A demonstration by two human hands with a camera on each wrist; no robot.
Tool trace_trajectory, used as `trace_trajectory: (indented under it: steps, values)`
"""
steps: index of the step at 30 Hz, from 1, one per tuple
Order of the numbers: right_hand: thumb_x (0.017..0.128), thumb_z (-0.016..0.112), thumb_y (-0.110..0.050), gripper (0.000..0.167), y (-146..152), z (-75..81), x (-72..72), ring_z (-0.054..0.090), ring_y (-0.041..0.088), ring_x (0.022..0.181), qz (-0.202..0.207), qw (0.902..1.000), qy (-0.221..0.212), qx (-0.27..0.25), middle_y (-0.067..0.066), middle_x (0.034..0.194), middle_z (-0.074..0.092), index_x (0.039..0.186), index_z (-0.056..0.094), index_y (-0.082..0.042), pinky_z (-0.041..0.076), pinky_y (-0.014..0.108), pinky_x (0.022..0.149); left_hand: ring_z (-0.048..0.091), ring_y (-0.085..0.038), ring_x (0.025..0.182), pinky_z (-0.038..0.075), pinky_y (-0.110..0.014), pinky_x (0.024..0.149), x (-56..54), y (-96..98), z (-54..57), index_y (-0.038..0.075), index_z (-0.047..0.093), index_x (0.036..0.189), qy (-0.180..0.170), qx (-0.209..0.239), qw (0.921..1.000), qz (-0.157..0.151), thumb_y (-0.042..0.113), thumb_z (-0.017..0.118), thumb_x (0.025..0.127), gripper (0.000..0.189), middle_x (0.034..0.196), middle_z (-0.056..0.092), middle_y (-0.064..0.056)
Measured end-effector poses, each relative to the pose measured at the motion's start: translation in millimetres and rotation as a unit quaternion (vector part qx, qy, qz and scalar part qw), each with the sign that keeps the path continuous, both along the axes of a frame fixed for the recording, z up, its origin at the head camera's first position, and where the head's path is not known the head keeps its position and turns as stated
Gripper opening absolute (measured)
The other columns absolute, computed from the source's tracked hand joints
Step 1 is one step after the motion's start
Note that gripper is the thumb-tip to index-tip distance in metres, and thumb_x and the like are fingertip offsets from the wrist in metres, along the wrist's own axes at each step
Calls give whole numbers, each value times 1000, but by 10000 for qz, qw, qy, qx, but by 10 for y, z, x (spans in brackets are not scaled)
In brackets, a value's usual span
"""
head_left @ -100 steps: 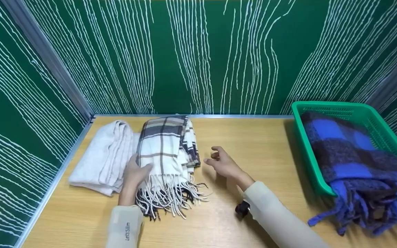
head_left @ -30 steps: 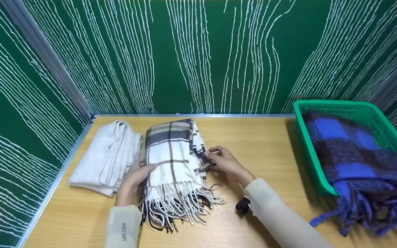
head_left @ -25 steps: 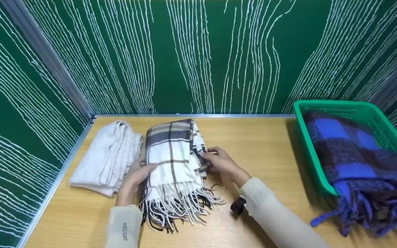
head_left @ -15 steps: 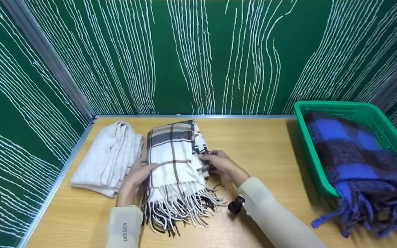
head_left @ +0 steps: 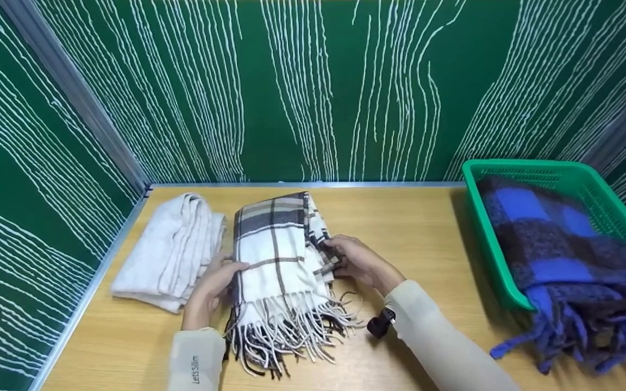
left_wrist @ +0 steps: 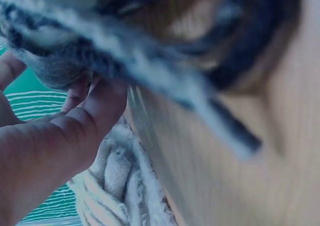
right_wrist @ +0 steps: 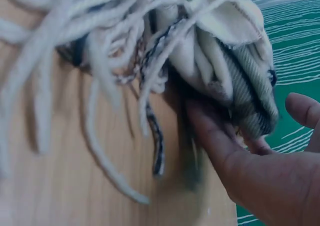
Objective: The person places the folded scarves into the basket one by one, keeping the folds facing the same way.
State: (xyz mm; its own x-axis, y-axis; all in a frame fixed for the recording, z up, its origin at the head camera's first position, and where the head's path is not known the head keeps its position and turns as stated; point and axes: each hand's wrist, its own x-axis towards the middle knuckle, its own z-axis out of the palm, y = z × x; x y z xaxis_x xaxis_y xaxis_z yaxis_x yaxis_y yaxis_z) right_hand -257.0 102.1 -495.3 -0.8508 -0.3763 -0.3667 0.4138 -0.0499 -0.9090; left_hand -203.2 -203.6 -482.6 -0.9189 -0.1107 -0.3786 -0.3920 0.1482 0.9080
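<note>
A folded plaid scarf (head_left: pixel 269 250) in white, grey and brown lies on the table, its fringe (head_left: pixel 291 331) pointing toward me. My left hand (head_left: pixel 212 285) holds its left edge, thumb on top and the other fingers tucked under. At the right edge, my right hand (head_left: pixel 364 263) grips the folded layers. The right wrist view shows the right fingers (right_wrist: pixel 215 131) beneath the cloth and the thumb a little apart from it. Fringe strands partly hide the left fingers (left_wrist: pixel 100 101) in the left wrist view.
A folded whitish cloth (head_left: pixel 166 252) lies close on the left. To the right stands a green basket (head_left: pixel 495 266) with a blue and dark checked fringed cloth (head_left: pixel 552 239) hanging over its front. Green panels (head_left: pixel 302 108) border the wooden table (head_left: pixel 400 217).
My right hand has moved left and taken hold of the scarf's right edge. The scarf has shifted right and toward me, leaving a gap beside the whitish cloth. The left hand stays on it.
</note>
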Motion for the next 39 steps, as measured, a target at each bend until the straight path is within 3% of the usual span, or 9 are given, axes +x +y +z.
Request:
trace_trajectory:
  steps: [3, 10, 17, 23, 31, 39]
  values:
    - [107, 51, -17, 12, 38, -29, 16, 63, 19, 91, 88, 9998, -18, -170, 6, 103, 64, 109, 59, -9, 57, 38, 87, 60, -31, 112, 50, -40, 97, 5, 18, -28, -4, 41, 149, 29, 68, 10000, -8, 17, 67, 99, 60, 139, 51, -25]
    - [106, 50, -7, 8, 142, -54, 50, 63, 18, 88, 37, 9990, -133, -416, 6, 102, 63, 107, 58, -9, 59, 35, 81, 65, -17, 88, 55, -27, 77, 32, 79, -104, -3, 53, 137, 189, 382, 9990, 115, 10, 73, 91, 52, 111, 66, -11]
    - [103, 56, -2, 10, 254, -5, 135, 66, 17, 80, 3, 9995, -99, -299, 5, 96, 66, 105, 62, -10, 59, 34, 75, 65, -24, 96, 54, -29, 80, 86, 183, -47, -5, 52, 135, 418, 377, 9984, 6, 1, 71, 89, 51, 121, 67, -20]
    - [102, 59, -1, 13, 364, 41, 227, 67, 17, 72, 111, 9997, -16, -237, 5, 91, 68, 110, 63, -10, 50, 32, 69, 65, -25, 95, 54, -31, 79, 115, 260, -7, -2, 54, 130, 486, 288, 9984, -36, -2, 71, 88, 45, 113, 69, -16]
    - [102, 58, 2, 18, 503, 126, 336, 67, 18, 85, -35, 9998, 73, -184, 7, 101, 69, 114, 66, -9, 58, 35, 82, 65, -25, 89, 56, -33, 74, 147, 404, 45, -3, 55, 123, 603, 319, 9977, -58, -7, 69, 86, 40, 109, 67, -17]
    - [100, 59, 4, 21, 637, 220, 422, 65, 16, 89, -157, 9989, 216, -395, 5, 104, 67, 108, 70, -12, 60, 33, 84, 65, -26, 92, 56, -31, 76, 196, 549, 158, -6, 55, 127, 878, 373, 9952, -235, -8, 69, 84, 45, 112, 68, -20]
